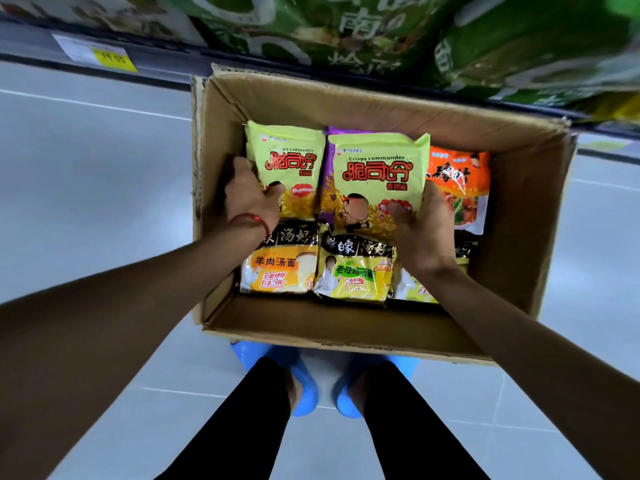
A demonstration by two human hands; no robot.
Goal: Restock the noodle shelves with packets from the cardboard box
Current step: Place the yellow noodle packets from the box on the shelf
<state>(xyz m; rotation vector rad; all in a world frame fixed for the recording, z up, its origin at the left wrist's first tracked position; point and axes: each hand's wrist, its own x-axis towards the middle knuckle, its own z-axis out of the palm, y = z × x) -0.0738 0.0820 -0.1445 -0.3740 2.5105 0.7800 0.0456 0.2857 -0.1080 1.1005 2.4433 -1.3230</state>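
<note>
The cardboard box [346, 332] sits on the floor at 12 o'clock from the person's feet, under the shelf [166, 60]. The left grip [249, 199] clasps a lime-green packet [294, 157] at the box's 10 o'clock. The right grip [420, 230] holds a second lime-green packet [377, 171] near the centre, thumb on its front.

This is looking like a shop aisle: a yellow price tag [104, 56] is sitting on a shelf [27, 38] edge beside green packs [346, 29]. A box [311, 327] of packets [377, 174] is standing on the tiled floor [86, 168]
</note>
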